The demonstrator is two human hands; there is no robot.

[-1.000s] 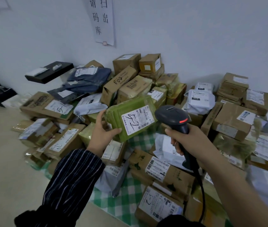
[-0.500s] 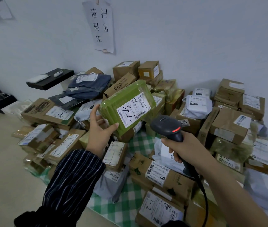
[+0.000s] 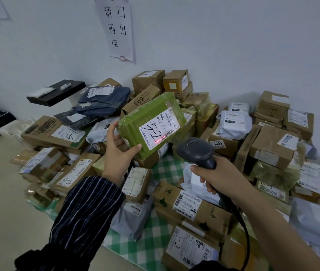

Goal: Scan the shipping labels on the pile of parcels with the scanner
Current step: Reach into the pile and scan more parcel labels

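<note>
My left hand [image 3: 117, 153] grips the lower left corner of a green parcel [image 3: 143, 122] and holds it tilted above the pile. Its white shipping label [image 3: 160, 129] faces me, with "5-2" handwritten on it. A red scan line glows on the label's lower edge, by the barcode. My right hand [image 3: 218, 176] grips the handle of a black scanner [image 3: 196, 151], whose head points up-left at that label from just below and right of it. A black cable runs down from the handle.
A pile of cardboard boxes [image 3: 272, 147] and grey mailer bags [image 3: 233, 124] lies on a green checked cloth [image 3: 155, 241] against a white wall. A black shelf [image 3: 57, 93] juts out at left. A paper sign [image 3: 117, 28] hangs on the wall. Bare floor lies at left.
My left hand has raised and tilted the green parcel. The scanner has come in under its label, and a red scan line now shows on the label.
</note>
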